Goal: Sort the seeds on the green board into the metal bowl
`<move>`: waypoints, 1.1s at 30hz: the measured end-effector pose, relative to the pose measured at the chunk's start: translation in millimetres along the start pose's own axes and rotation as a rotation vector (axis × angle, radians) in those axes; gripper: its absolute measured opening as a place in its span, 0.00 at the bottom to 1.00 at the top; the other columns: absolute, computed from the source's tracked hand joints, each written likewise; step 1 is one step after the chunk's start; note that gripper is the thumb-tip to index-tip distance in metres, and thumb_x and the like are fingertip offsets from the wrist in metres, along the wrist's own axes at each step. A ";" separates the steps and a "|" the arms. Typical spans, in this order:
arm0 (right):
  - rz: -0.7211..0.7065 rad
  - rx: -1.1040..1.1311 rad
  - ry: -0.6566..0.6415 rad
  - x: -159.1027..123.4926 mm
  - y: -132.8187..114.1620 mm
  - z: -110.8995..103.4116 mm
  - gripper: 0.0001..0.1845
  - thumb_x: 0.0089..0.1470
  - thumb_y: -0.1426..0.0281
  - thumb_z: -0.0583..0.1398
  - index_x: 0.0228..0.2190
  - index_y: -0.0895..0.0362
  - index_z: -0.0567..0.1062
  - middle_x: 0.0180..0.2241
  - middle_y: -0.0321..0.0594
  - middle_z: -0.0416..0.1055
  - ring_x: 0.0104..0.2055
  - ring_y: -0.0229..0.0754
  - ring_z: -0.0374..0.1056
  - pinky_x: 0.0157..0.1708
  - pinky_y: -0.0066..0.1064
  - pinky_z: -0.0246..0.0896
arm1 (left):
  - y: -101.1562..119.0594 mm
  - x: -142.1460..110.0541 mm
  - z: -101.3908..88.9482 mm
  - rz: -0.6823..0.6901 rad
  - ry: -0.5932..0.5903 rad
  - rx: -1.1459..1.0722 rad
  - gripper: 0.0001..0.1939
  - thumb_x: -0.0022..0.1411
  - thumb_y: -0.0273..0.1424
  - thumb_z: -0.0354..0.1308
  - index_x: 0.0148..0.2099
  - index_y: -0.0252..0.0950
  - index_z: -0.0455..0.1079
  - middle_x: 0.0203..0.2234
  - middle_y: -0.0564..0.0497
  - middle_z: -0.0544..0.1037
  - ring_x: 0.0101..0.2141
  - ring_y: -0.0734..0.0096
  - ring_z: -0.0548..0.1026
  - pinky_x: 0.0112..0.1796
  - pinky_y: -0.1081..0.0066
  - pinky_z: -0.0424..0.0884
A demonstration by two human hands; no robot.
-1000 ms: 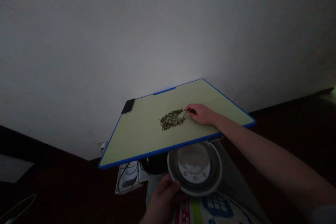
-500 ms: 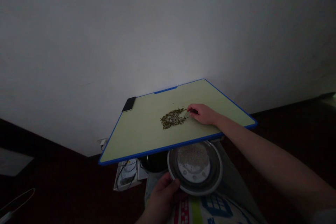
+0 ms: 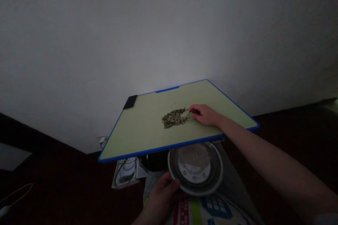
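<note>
A metal bowl [image 3: 218, 179] rests over my lap, just under the table's near edge. My left hand [image 3: 164, 194] grips its left rim with the thumb on top. Inside lies a pale, speckled layer, too dim to name. On the pale tabletop [image 3: 137, 133] a loose patch of small greenish-brown grains [image 3: 173, 117] is spread out. My right hand [image 3: 202, 113] lies at the right end of this patch, its fingers curled and pinched together. Something thin and pale shows at the fingertips, too small to make out.
A dark phone [image 3: 130, 102] lies at the table's far left corner. The blue-edged table stands against a grey wall [image 3: 169, 35]. Below it are a white box with cables [image 3: 125, 174] and a dark round container [image 3: 157, 161]. A wall plug [image 3: 102, 140] is at the left.
The view has shifted slightly. Both hands stay in nearly the same places, the left on the bowl and the right by the grains.
</note>
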State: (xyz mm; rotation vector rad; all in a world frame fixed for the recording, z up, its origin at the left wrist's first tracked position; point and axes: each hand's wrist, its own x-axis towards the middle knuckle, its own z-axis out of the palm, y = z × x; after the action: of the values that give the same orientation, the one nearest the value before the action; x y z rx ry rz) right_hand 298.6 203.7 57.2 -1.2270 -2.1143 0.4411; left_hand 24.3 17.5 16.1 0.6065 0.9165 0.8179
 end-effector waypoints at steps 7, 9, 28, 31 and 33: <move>0.003 -0.006 0.008 0.9 0.8 1.4 0.09 0.52 0.73 0.57 0.37 0.59 0.74 0.29 0.39 0.72 0.29 0.38 0.65 0.33 0.29 0.58 | -2.7 2.2 -3.6 0.008 -0.052 0.005 0.15 0.51 0.35 0.69 0.40 0.33 0.78 0.37 0.43 0.83 0.38 0.59 0.80 0.45 0.61 0.74; 0.002 -0.022 0.023 1.6 1.0 1.9 0.10 0.52 0.73 0.57 0.38 0.58 0.74 0.30 0.39 0.73 0.30 0.38 0.65 0.33 0.29 0.58 | -3.0 3.1 -3.8 0.005 -0.044 0.006 0.14 0.51 0.34 0.69 0.40 0.33 0.78 0.36 0.44 0.83 0.37 0.60 0.81 0.44 0.62 0.74; -0.012 -0.019 0.014 1.7 1.5 1.1 0.10 0.53 0.72 0.57 0.38 0.59 0.74 0.30 0.39 0.73 0.31 0.39 0.66 0.34 0.29 0.58 | 0.0 -0.3 -2.6 -0.011 -0.045 0.019 0.13 0.51 0.33 0.69 0.40 0.34 0.78 0.37 0.43 0.83 0.36 0.60 0.81 0.43 0.62 0.74; -0.015 -0.028 0.013 2.1 1.6 1.0 0.10 0.53 0.72 0.57 0.38 0.58 0.74 0.31 0.40 0.73 0.32 0.40 0.67 0.35 0.30 0.59 | -0.7 0.1 -3.5 0.002 -0.036 0.018 0.13 0.51 0.33 0.69 0.40 0.35 0.78 0.37 0.44 0.83 0.39 0.58 0.80 0.45 0.61 0.73; -0.015 -0.024 0.002 2.0 1.5 0.5 0.10 0.53 0.72 0.57 0.39 0.58 0.74 0.31 0.40 0.73 0.32 0.40 0.67 0.35 0.30 0.59 | -0.8 0.9 -3.7 0.003 -0.018 0.010 0.13 0.49 0.32 0.70 0.39 0.35 0.78 0.37 0.44 0.83 0.40 0.57 0.80 0.46 0.59 0.73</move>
State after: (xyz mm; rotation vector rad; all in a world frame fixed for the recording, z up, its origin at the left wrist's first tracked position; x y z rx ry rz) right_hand 298.5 206.2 56.7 -1.2232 -2.1317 0.4090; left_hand 21.7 18.3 13.3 0.6231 0.9040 0.8094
